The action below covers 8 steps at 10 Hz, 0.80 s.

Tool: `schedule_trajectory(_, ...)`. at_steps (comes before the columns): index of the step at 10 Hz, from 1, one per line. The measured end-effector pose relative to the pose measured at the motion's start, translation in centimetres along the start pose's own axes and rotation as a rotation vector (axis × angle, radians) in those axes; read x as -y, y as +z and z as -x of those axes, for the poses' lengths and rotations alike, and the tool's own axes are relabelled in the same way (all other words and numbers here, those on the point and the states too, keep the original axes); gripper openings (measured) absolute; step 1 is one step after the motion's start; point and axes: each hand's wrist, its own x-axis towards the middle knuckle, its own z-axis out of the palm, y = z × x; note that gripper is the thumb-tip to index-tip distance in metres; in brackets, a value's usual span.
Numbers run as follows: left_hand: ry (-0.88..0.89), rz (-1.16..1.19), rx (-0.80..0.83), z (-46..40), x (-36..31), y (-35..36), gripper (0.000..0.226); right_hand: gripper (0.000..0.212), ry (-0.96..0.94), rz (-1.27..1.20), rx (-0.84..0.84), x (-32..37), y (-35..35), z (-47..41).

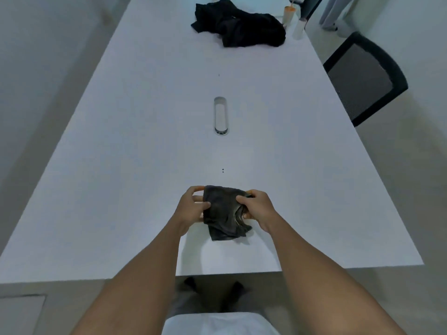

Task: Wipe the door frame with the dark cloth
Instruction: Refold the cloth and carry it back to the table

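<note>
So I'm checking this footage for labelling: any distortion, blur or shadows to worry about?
Head view: wide-angle stretch splays the table edges outward; far cups look soft; light is dim and bluish, no glare; soft shadows lie under both forearms; the cloth between left hand and right hand stays sharp.

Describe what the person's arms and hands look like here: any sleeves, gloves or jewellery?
Both forearms are bare right down to the bottom of the picture, with no sleeve in sight. The left hand and right hand wear no gloves, and no watch, ring or bracelet shows on either wrist.
</note>
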Motion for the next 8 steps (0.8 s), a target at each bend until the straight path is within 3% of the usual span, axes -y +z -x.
schedule_trajectory(2, 0.033, -0.061, -0.010, -2.5, 0.9, 1.2, 0.072, 0.010, -0.119, 0.234, -0.092, -0.4, -0.4, -3.5)
schedule_trajectory(3, 0.069, -0.191, 0.054, -4.0, 1.2, 1.4, 0.092, 0.011, -0.155, 0.292, -0.131, -0.4, 0.3, -4.7)
schedule_trajectory(4, 0.131, -0.352, 0.041, -5.1, 1.1, 1.2, 0.094, 0.010, -0.156, 0.345, -0.177, -0.6, 0.8, -5.4)
schedule_trajectory(6, 0.265, -0.614, 0.048, -6.3, 1.9, 0.2, 0.082, 0.010, -0.150, 0.431, -0.294, -1.5, 1.5, -6.4)
schedule_trajectory(7, 0.366, -0.700, -0.033, -6.1, 2.7, -0.1, 0.062, 0.015, -0.141, 0.490, -0.283, -1.7, 2.1, -6.2)
schedule_trajectory(8, 0.424, -0.800, -0.221, -5.5, 4.1, -1.3, 0.049, 0.037, -0.166, 0.584, -0.269, -0.2, 0.7, -6.0)
